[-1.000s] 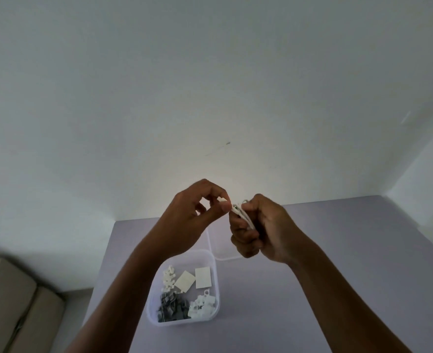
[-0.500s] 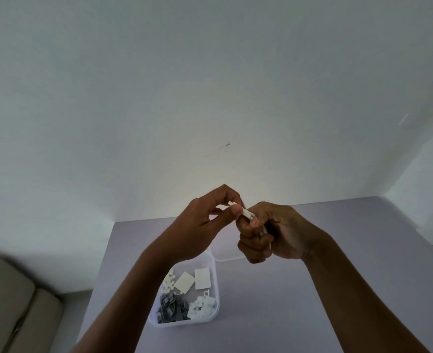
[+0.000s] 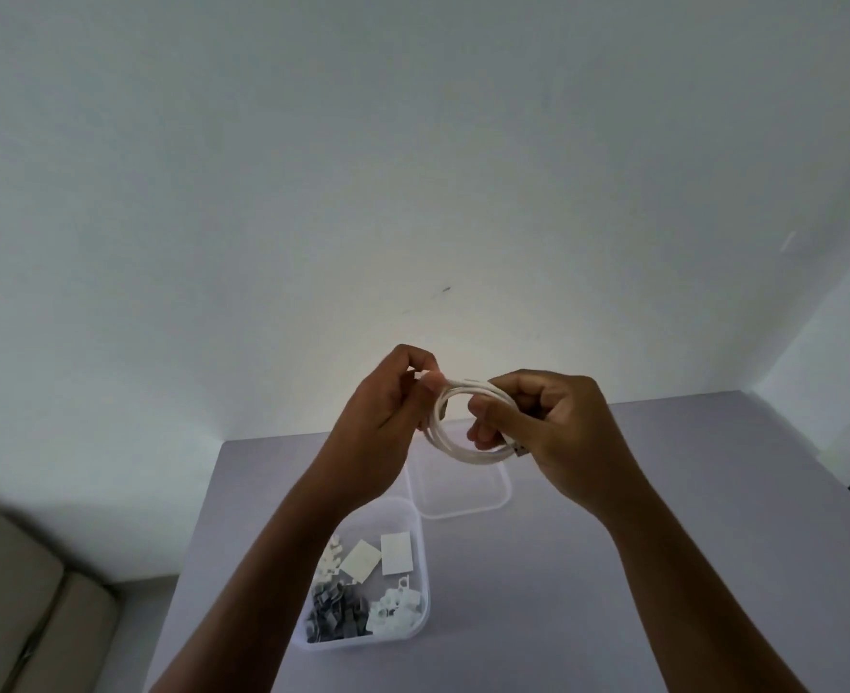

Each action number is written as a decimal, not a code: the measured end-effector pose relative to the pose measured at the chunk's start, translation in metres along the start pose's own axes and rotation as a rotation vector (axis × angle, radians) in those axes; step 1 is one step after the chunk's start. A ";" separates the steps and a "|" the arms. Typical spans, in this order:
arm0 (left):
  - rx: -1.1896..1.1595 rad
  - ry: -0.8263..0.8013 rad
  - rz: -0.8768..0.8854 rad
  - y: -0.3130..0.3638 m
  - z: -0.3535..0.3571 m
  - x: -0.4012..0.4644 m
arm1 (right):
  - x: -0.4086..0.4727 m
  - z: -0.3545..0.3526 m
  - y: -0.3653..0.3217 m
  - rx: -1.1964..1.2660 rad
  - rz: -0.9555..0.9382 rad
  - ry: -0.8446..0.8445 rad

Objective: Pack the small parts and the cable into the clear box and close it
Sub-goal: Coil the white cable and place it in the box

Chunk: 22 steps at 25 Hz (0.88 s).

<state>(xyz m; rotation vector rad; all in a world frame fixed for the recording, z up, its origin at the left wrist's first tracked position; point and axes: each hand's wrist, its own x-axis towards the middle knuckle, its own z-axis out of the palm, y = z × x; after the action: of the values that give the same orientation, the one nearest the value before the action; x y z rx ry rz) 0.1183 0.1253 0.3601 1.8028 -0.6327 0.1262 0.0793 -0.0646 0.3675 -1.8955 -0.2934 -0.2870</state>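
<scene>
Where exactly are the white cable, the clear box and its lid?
white cable (image 3: 455,450): head view, lower curve of the coil.
clear box (image 3: 424,582): head view, right wall.
lid (image 3: 500,497): head view, right rim.

Two bare forearms and hands, nothing worn

Both arms enter from the bottom edge of the frame and narrow toward the centre, uncovered along their whole visible length: no sleeve, cuff, glove, watch, band or ring shows. The left hand (image 3: 380,417) sits left of centre, the right hand (image 3: 553,422) right of centre. Knuckles and finger joints stand out as rounded ridges, and short, unpainted nails show on a thumb and some fingertips. The light is dim, so finer detail cannot be made out.
</scene>
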 end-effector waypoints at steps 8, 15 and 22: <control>0.083 0.102 -0.065 -0.012 -0.008 0.003 | 0.000 0.007 0.006 -0.049 -0.118 0.041; -0.030 -0.036 -0.141 0.001 -0.007 0.003 | 0.003 0.012 0.008 -0.092 -0.176 0.149; -0.005 -0.228 -0.125 -0.003 -0.015 0.001 | 0.008 0.005 0.013 -0.114 -0.113 0.038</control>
<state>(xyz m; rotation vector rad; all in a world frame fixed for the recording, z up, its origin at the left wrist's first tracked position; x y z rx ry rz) 0.1238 0.1389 0.3624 1.8615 -0.6775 -0.1675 0.0914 -0.0638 0.3576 -1.9868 -0.3662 -0.4228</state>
